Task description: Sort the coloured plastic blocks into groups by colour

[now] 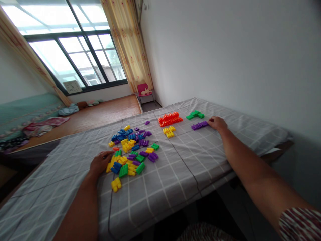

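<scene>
At the left edge of a loose pile of plastic building blocks, my left hand rests on the cloth. Its fingers stretch toward a small orange block and yellow blocks, holding nothing I can see. Over on the right, my right hand has its fingertips closed on the right end of a row of joined purple blocks, which lies on the cloth. Just behind that row is a joined green piece. Left of it are a long joined orange piece and a joined yellow piece.
A grey checked cloth covers the table. A separate yellow block pair lies near the front edge, and a lone purple block lies behind the pile. A white wall borders the right side. Beyond stands a pink chair.
</scene>
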`<control>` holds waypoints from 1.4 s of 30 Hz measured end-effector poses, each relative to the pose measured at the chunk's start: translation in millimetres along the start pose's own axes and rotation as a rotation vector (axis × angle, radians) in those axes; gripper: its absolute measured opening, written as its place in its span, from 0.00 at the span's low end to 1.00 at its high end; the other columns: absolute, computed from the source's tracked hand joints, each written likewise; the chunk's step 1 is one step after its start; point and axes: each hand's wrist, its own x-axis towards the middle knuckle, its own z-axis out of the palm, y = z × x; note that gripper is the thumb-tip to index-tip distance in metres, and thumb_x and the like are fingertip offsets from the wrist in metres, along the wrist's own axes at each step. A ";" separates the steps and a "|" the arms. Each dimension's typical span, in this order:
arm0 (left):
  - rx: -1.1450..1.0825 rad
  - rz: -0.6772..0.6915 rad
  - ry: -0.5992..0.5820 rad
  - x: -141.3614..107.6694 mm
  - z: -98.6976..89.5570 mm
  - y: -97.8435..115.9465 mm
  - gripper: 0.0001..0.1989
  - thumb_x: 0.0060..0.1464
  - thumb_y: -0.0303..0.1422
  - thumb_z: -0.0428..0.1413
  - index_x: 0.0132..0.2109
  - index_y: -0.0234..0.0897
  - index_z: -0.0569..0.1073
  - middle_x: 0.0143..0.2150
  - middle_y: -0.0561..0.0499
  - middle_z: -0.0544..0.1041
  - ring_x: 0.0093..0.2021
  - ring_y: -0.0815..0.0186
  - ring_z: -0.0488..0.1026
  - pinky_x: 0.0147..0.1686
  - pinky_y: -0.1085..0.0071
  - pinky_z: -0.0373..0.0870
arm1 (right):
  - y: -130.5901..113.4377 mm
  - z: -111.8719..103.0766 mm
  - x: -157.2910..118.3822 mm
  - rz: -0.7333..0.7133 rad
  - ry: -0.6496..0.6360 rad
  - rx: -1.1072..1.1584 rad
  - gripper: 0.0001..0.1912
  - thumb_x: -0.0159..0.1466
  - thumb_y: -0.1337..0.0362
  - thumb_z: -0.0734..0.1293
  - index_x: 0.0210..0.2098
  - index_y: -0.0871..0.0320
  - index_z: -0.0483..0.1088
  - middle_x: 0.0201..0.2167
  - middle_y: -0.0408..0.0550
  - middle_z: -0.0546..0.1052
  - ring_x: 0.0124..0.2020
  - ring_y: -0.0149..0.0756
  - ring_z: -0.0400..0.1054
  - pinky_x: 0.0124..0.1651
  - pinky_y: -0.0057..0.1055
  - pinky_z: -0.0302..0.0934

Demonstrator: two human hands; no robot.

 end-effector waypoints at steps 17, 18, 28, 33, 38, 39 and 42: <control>0.016 -0.039 0.005 -4.3 -3.1 10.0 0.18 0.54 0.39 0.49 0.46 0.46 0.79 0.49 0.52 0.78 0.47 0.61 0.75 0.44 0.71 0.69 | -1.1 0.2 -1.8 0.058 0.016 -0.048 0.19 0.63 0.55 0.58 0.41 0.55 0.77 0.42 0.56 0.78 0.41 0.45 0.72 0.38 0.34 0.61; 0.020 -0.041 0.001 -4.7 -2.6 10.3 0.17 0.54 0.38 0.49 0.47 0.46 0.79 0.49 0.52 0.78 0.47 0.61 0.75 0.44 0.72 0.69 | 0.2 0.5 -1.9 0.064 0.008 -0.046 0.19 0.63 0.55 0.58 0.42 0.55 0.77 0.42 0.56 0.78 0.42 0.46 0.72 0.39 0.34 0.61; -0.032 -0.029 0.039 -11.4 2.6 18.1 0.16 0.55 0.32 0.51 0.46 0.44 0.80 0.46 0.51 0.79 0.44 0.64 0.74 0.43 0.74 0.68 | -82.1 -7.5 -11.0 -0.346 0.360 0.175 0.16 0.66 0.62 0.57 0.47 0.59 0.72 0.44 0.55 0.77 0.39 0.41 0.71 0.43 0.34 0.61; -0.065 -0.031 0.037 -13.2 3.1 20.9 0.16 0.54 0.30 0.51 0.46 0.41 0.80 0.46 0.49 0.78 0.45 0.64 0.73 0.44 0.73 0.67 | -214.5 6.1 -56.9 -0.910 -0.020 0.269 0.14 0.64 0.63 0.61 0.45 0.57 0.74 0.44 0.51 0.77 0.44 0.40 0.71 0.48 0.34 0.63; -0.098 -0.034 0.033 -15.7 4.2 20.5 0.16 0.55 0.30 0.51 0.47 0.40 0.79 0.47 0.48 0.78 0.44 0.64 0.73 0.44 0.73 0.66 | -308.6 42.0 -88.9 -1.244 -0.204 0.197 0.20 0.61 0.71 0.63 0.52 0.52 0.72 0.53 0.49 0.74 0.54 0.43 0.66 0.57 0.42 0.59; -0.102 -0.037 0.033 -15.9 4.5 20.4 0.16 0.55 0.30 0.51 0.47 0.40 0.79 0.47 0.48 0.78 0.44 0.64 0.73 0.44 0.73 0.66 | -319.8 48.3 -89.9 -1.251 -0.221 0.174 0.23 0.59 0.73 0.64 0.53 0.51 0.71 0.54 0.48 0.74 0.55 0.43 0.66 0.58 0.42 0.59; -0.113 -0.044 0.032 -15.5 5.3 20.2 0.16 0.55 0.29 0.50 0.47 0.41 0.79 0.47 0.49 0.78 0.44 0.64 0.73 0.44 0.72 0.66 | -338.3 59.8 -87.0 -1.257 -0.320 0.129 0.25 0.56 0.76 0.64 0.51 0.52 0.72 0.51 0.46 0.76 0.52 0.40 0.69 0.56 0.38 0.61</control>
